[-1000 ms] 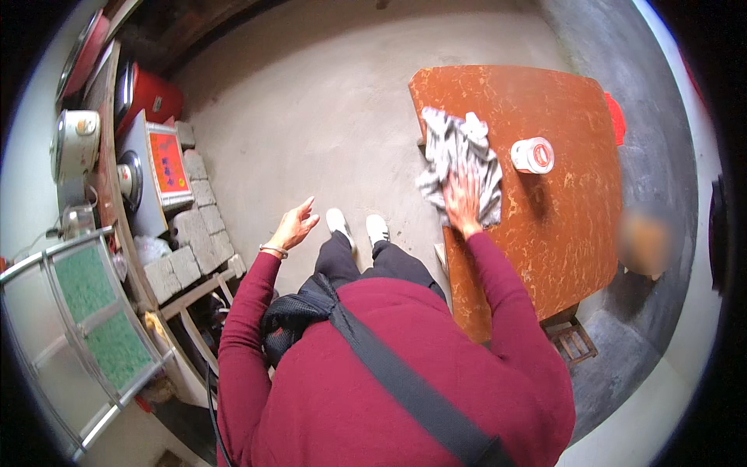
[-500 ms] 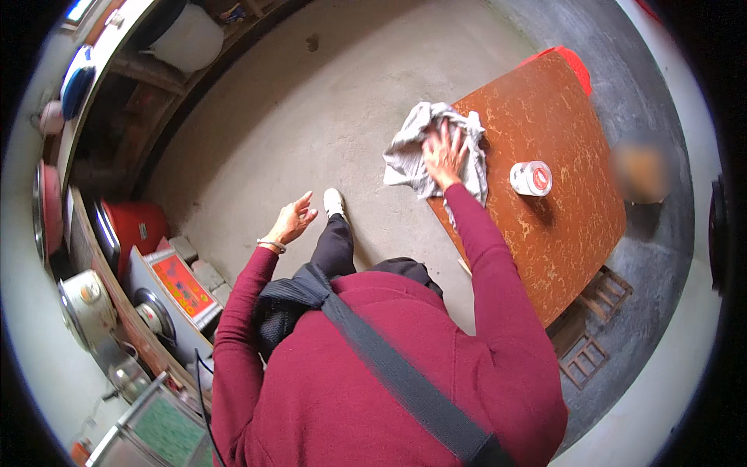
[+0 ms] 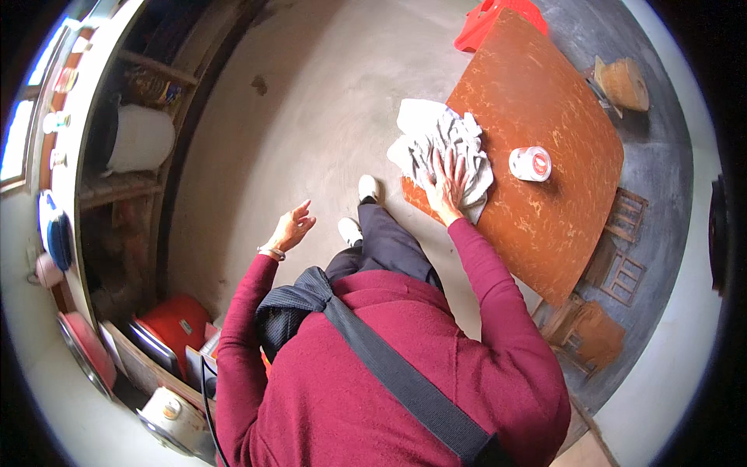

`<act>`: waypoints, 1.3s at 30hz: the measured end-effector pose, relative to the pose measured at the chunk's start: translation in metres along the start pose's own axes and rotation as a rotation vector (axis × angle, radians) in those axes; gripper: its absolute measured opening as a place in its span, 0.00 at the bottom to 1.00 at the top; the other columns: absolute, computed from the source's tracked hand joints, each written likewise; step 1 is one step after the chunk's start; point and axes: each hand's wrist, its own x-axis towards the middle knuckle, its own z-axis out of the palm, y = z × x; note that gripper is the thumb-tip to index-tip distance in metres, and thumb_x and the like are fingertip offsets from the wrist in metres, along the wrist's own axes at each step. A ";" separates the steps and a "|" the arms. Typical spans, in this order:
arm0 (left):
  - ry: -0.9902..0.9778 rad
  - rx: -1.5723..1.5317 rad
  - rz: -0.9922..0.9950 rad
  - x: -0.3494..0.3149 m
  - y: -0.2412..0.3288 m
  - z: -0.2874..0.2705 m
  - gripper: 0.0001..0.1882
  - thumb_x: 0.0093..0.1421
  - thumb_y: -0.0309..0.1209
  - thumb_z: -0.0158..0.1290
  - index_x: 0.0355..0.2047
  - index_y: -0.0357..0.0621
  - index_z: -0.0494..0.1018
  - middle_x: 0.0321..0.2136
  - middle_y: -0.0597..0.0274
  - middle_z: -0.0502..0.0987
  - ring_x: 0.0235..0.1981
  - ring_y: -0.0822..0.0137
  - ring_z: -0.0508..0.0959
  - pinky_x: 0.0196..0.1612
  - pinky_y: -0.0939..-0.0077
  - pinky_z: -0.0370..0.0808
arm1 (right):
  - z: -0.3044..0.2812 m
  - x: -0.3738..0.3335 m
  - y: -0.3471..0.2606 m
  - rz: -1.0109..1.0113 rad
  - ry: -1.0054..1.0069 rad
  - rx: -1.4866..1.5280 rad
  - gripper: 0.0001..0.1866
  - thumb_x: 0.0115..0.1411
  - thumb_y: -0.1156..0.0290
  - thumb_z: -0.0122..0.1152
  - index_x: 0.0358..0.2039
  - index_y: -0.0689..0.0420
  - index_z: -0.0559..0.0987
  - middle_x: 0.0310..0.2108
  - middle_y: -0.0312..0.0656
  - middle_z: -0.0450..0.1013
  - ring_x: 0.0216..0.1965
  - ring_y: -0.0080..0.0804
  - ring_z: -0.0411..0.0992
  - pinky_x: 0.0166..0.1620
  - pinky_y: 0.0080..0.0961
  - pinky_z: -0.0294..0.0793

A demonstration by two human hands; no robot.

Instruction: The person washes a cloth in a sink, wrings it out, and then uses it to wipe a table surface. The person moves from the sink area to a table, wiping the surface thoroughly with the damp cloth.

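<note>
A crumpled white and grey cloth [image 3: 436, 124] lies bunched over the left corner of a brown marbled table [image 3: 537, 241], with part of it hanging past the edge. My right hand [image 3: 447, 185] rests flat on the cloth, its fingers spread and pressing down. To the right of that hand a white jar [image 3: 531, 164] with a red and white round lid stands on the tabletop. My left hand [image 3: 289, 228] hangs in the air over the floor, fingers loosely stretched, holding nothing. A pale bracelet circles its wrist.
A red plastic stool [image 3: 478, 27] stands at the table's far end. Wooden chairs [image 3: 622, 276] and a wooden stool-like block [image 3: 622, 84] line the right side. Shelving [image 3: 124, 191] with a white container [image 3: 142, 138] runs along the left. A white cooker [image 3: 167, 412] stands lower left.
My view has turned, and more of the left shelving shows. My right hand still lies on the cloth, which is bunched differently. Both feet are now visible. The jar keeps its place on the table.
</note>
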 end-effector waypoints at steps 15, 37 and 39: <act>-0.164 0.285 0.105 0.189 0.108 -0.115 0.30 0.56 0.36 0.53 0.58 0.45 0.59 0.46 0.44 0.73 0.46 0.56 0.75 0.47 0.68 0.72 | -0.015 0.245 0.078 0.366 0.370 -0.132 0.21 0.61 0.60 0.42 0.56 0.45 0.65 0.62 0.44 0.52 0.62 0.54 0.47 0.57 0.61 0.45; -0.688 0.565 0.558 0.443 0.314 -0.141 0.29 0.56 0.35 0.53 0.57 0.44 0.61 0.44 0.43 0.74 0.44 0.57 0.76 0.47 0.68 0.73 | 0.004 0.102 0.115 1.052 0.454 -0.114 0.26 0.62 0.65 0.41 0.61 0.47 0.57 0.65 0.40 0.46 0.64 0.47 0.44 0.61 0.55 0.41; -0.688 0.591 0.531 0.465 0.322 -0.159 0.29 0.56 0.35 0.53 0.57 0.44 0.61 0.44 0.43 0.73 0.44 0.57 0.76 0.47 0.67 0.72 | -0.003 0.108 0.138 1.164 0.469 -0.086 0.28 0.60 0.63 0.44 0.62 0.46 0.55 0.65 0.41 0.45 0.64 0.48 0.43 0.61 0.55 0.41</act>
